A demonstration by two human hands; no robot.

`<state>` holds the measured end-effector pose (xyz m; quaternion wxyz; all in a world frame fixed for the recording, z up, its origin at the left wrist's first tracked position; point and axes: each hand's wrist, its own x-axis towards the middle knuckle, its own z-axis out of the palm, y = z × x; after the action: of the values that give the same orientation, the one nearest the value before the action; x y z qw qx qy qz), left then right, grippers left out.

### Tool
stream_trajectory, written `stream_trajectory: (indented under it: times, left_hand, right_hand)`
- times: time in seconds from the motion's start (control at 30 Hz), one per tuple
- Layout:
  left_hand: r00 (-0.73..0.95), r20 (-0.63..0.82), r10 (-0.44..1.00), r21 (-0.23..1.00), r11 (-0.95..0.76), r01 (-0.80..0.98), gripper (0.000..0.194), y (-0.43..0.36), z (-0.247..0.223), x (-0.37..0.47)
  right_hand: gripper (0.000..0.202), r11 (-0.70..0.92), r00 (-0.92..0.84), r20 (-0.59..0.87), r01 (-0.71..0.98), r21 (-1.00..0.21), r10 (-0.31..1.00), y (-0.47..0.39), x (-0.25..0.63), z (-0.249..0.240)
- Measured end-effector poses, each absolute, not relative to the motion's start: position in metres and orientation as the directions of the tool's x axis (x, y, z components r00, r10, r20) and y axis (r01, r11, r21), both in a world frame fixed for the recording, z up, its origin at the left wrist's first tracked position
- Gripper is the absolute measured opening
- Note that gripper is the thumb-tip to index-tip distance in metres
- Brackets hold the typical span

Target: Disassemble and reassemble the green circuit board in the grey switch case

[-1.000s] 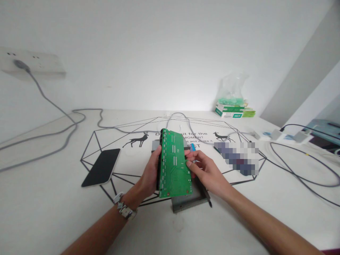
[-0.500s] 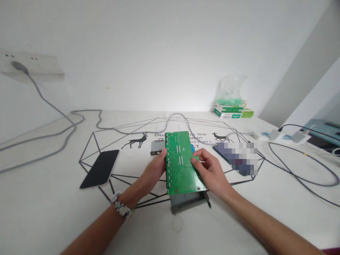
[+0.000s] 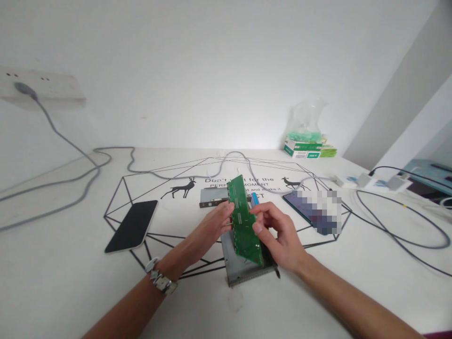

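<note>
A green circuit board (image 3: 243, 226) is tilted on its long edge above a grey metal case (image 3: 235, 268) on the table. My left hand (image 3: 214, 221) grips the board's left edge, thumb on the face towards me and fingers behind. At the right edge, my right hand (image 3: 280, 233) is closed with its thumb against the board and fingers curled. Just beyond the right fingers shows a blue cylindrical piece (image 3: 254, 199), mostly hidden. Behind the board lies a second flat metal part (image 3: 213, 197), partly covered by it.
A black-screened phone (image 3: 132, 226) lies on the left, another phone (image 3: 307, 212) on the right. Grey cable (image 3: 165, 177) runs across the back. White power strip (image 3: 374, 181) and black cord (image 3: 402, 219) are at right. Small boxes (image 3: 303, 147) stand by the wall.
The board has turned from facing me nearly flat to a steep tilt, showing narrower. More of the metal case and the part behind is uncovered. Both hands still hold the board.
</note>
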<state>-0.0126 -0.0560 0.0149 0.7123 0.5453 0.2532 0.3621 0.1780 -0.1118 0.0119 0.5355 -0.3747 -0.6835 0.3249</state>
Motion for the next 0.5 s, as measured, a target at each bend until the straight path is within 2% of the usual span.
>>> stream_trajectory:
  times: [0.13, 0.37, 0.5]
  left_hand:
    - [0.647, 0.055, 0.760, 0.952, 0.156, -0.265, 0.056, -0.065, 0.025, -0.012]
    - [0.615, -0.133, 0.777, 0.910, 0.342, -0.235, 0.067, -0.063, 0.022, -0.017]
    - [0.556, -0.190, 0.809, 0.897, 0.374, -0.236, 0.071, -0.063, 0.023, -0.017]
  right_hand:
    - [0.035, 0.534, -0.309, 0.489, 0.075, -0.842, 0.816, -0.117, 0.175, 0.013]
    - [0.028, 0.419, -0.173, 0.392, 0.164, -0.893, 0.903, -0.110, 0.175, 0.012]
    - [0.022, 0.365, -0.149, 0.337, 0.243, -0.899, 0.930, -0.103, 0.176, 0.008]
